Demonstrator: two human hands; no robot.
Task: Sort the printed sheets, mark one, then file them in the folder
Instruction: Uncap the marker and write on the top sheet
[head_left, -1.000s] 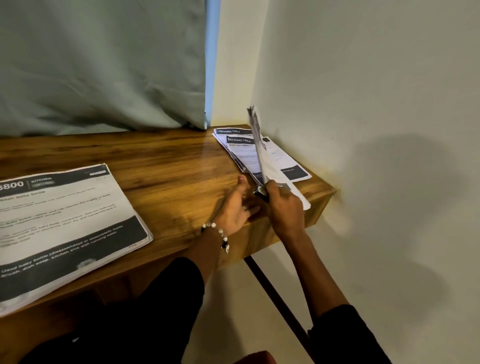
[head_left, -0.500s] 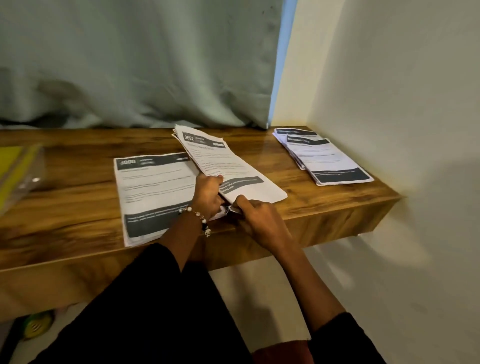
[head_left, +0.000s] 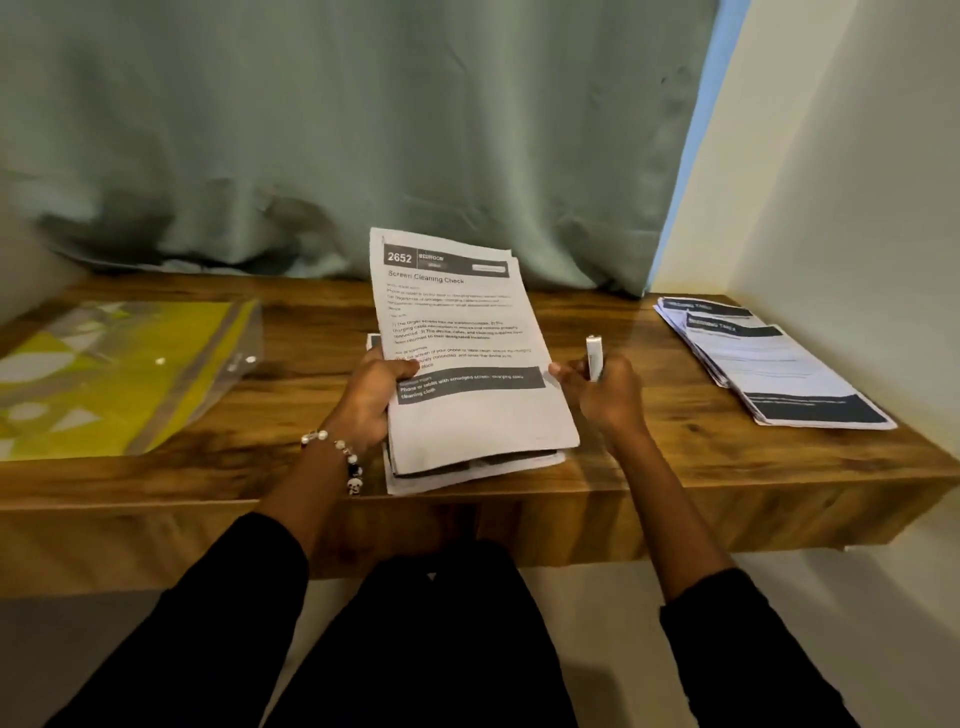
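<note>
Lifted since before, thin paper stack (head_left: 457, 332) in left hand (head_left: 371, 400), flat wood desk (head_left: 675, 457)

Wooden shelf-desk (head_left: 727, 467), grey-green curtain (head_left: 363, 130), cream walls (head_left: 841, 182).

The counter (head_left: 675, 467) is warm brown wood with darker grain lines running along it. The sheets (head_left: 467, 353) in the middle are white with small black text, a dark grey band at the top with white number "2652", and another dark grey band lower with white letters. The pile of sheets (head_left: 774, 369) at the right is white with a bluish tone and has dark navy bands. The folder (head_left: 119, 364) at the left is transparent, with yellow and pale grey triangle shapes. The curtain (head_left: 363, 130) at the far side is plain grey-green. The wall (head_left: 831, 182) is cream. The bracelet (head_left: 343, 457) has white and black beads. The sleeves (head_left: 218, 623) are black. The marker (head_left: 595, 356) looks white.
</note>
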